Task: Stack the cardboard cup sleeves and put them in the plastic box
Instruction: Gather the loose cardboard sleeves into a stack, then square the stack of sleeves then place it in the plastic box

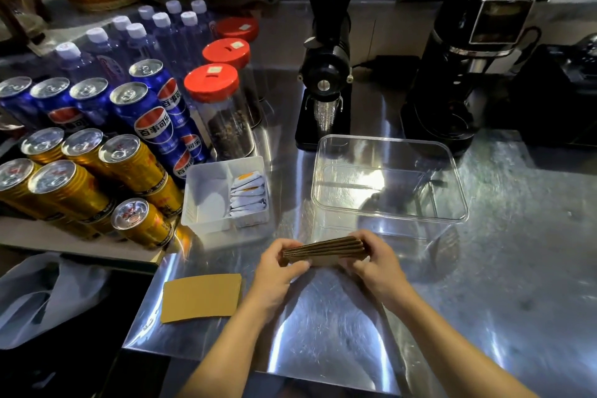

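Note:
A stack of several brown cardboard cup sleeves (326,249) is held edge-up just above the steel counter. My left hand (280,271) grips its left end and my right hand (376,263) grips its right end. One more flat sleeve (202,297) lies alone on the counter to the left of my hands. The clear plastic box (389,178) stands empty right behind the stack, its near rim a short way from my fingers.
A white divided tray (206,191) with sachets sits left of the box. Red-lidded jars (219,113), blue and gold cans (97,152) and water bottles crowd the left. Two black grinders (326,55) (468,58) stand behind the box. The counter's edge runs near the lone sleeve.

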A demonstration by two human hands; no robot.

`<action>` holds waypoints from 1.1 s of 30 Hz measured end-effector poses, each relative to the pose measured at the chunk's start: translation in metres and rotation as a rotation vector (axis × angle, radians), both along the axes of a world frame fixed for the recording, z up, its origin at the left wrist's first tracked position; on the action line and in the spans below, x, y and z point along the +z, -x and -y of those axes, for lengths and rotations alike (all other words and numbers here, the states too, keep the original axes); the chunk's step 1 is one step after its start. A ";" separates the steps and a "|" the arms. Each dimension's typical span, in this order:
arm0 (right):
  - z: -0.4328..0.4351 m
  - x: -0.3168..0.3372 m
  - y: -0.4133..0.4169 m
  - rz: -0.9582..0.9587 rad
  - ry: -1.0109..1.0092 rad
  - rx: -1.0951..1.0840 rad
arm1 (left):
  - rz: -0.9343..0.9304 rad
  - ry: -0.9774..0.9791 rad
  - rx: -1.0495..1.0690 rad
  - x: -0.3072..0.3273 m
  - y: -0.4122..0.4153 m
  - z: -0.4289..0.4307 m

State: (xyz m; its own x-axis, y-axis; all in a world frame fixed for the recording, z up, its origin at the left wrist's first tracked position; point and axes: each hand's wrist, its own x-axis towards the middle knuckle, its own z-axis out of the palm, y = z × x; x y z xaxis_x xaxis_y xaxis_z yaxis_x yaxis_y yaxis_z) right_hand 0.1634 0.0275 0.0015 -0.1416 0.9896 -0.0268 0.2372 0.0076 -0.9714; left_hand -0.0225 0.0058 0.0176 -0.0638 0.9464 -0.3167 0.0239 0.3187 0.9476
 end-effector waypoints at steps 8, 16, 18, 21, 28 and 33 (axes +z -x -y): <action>0.005 -0.006 0.021 -0.330 0.148 -0.264 | 0.434 0.049 0.220 -0.013 -0.025 0.001; 0.002 -0.016 0.024 -0.330 0.189 -0.407 | 0.101 -0.079 0.211 -0.024 -0.037 -0.006; 0.000 -0.015 0.026 -0.331 0.174 -0.429 | 0.091 -0.075 0.223 -0.025 -0.038 -0.009; 0.000 -0.011 0.030 -0.341 0.131 -0.473 | 0.104 -0.065 0.288 -0.026 -0.040 -0.012; 0.008 -0.012 0.033 -0.350 0.114 -0.473 | 0.108 -0.040 0.415 -0.026 -0.043 -0.014; 0.013 -0.013 0.034 -0.358 0.099 -0.412 | 0.104 -0.032 0.386 -0.025 -0.040 -0.013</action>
State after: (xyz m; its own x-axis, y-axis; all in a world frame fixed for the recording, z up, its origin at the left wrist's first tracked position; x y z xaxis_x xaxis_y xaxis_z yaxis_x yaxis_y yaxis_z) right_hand 0.1297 0.0140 -0.0111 0.2397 0.9602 -0.1436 -0.1438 -0.1111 -0.9833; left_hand 0.0173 0.0186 -0.0072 -0.3855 0.8686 -0.3113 -0.1886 0.2561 0.9481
